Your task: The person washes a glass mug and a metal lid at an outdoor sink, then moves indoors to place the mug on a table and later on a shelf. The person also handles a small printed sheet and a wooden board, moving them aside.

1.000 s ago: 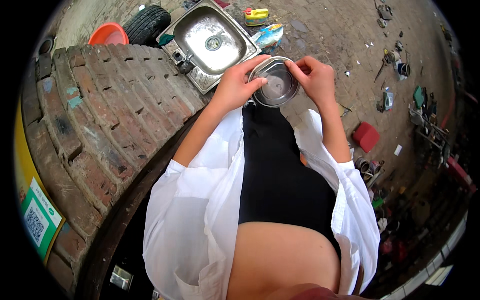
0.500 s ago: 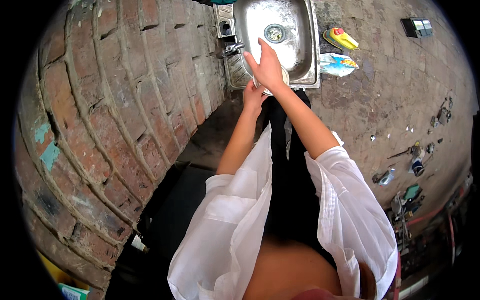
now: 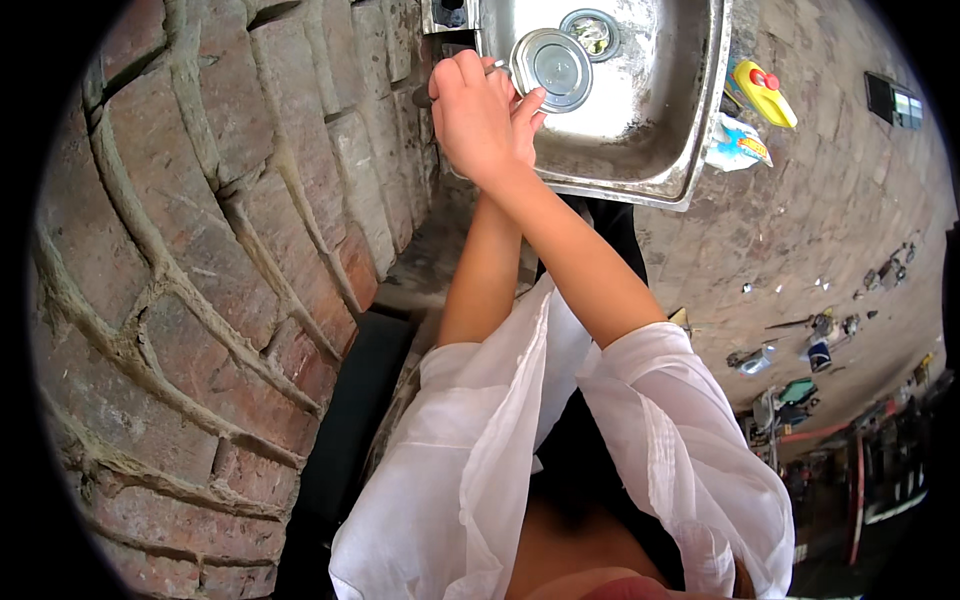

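- We see the left hand (image 3: 526,122) closed on the near rim of a round metal container (image 3: 556,72), thumb along the edge
- We place that container over the stainless-steel sink (image 3: 650,125), near the spout of the faucet (image 3: 496,68), overlapping the drain strainer (image 3: 600,40) in view; true height above the basin, can't tell
- We see the right hand (image 3: 474,118) crossed over the left wrist, back up, fingers curled at the faucet; they hide the contact, so we can't tell how firm the grip is
- We note yellowish-green scraps in the strainer
- Right of the sink we get a yellow bottle (image 3: 766,98) with red cap, white-and-blue packet (image 3: 738,146) just beside it, both on the ground (image 3: 700,260)
- Left side: brick wall (image 3: 190,230), rough mortar joints
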A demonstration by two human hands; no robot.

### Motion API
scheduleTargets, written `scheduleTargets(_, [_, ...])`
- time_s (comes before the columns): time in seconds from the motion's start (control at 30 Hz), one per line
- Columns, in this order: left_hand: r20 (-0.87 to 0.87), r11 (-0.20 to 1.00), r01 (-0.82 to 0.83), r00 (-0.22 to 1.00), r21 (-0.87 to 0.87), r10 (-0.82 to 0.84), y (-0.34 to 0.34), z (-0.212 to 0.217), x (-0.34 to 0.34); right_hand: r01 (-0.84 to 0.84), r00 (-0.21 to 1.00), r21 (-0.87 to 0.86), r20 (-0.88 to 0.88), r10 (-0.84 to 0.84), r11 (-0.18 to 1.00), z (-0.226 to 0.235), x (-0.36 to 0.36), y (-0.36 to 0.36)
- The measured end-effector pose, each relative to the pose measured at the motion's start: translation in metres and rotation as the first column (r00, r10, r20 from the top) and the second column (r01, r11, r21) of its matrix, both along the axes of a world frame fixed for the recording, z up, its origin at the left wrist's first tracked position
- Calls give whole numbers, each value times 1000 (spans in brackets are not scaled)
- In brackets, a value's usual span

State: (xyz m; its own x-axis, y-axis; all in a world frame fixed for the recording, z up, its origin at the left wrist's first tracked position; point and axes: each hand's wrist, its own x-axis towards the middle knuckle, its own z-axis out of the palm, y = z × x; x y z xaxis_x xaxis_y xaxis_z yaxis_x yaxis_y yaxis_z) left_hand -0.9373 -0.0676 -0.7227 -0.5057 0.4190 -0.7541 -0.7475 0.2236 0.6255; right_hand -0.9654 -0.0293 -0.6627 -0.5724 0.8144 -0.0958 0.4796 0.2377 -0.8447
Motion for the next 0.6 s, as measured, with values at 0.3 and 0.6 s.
scheduleTargets(0.3, [24, 999, -10, 1000, 37, 9, 9, -12, -15, -175, 976, 100, 146, 159, 980, -8, 6, 17])
scheduleTargets(0.6, [49, 998, 26, 998, 64, -29, 17, -23, -23, -210, 968, 104, -117, 222, 972, -32, 4, 26])
